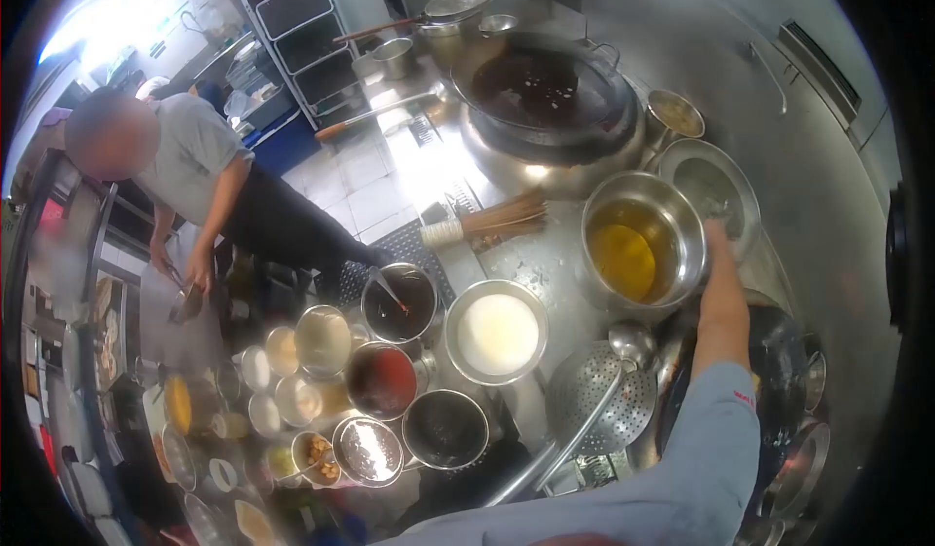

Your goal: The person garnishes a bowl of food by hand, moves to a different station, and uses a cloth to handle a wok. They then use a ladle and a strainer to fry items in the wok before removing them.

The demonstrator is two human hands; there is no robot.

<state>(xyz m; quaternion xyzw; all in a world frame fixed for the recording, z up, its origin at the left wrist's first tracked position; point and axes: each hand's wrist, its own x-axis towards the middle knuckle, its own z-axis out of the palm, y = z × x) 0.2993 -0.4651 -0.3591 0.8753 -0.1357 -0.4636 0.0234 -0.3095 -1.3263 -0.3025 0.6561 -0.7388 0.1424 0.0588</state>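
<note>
Right hand (719, 237) is at the pot (638, 201), red sleeve lettering (745, 399) illegible.

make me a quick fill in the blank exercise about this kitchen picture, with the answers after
1. The wearer's right hand is beside a metal pot whose liquid is ____ in colour.
2. The brush has bristles that are ____ in colour.
3. The round strainer near the ladle is pierced with many small ____.
4. Just below the brush in the picture, a bowl has contents coloured ____.

Missing words: yellow; brown; holes; white
</note>
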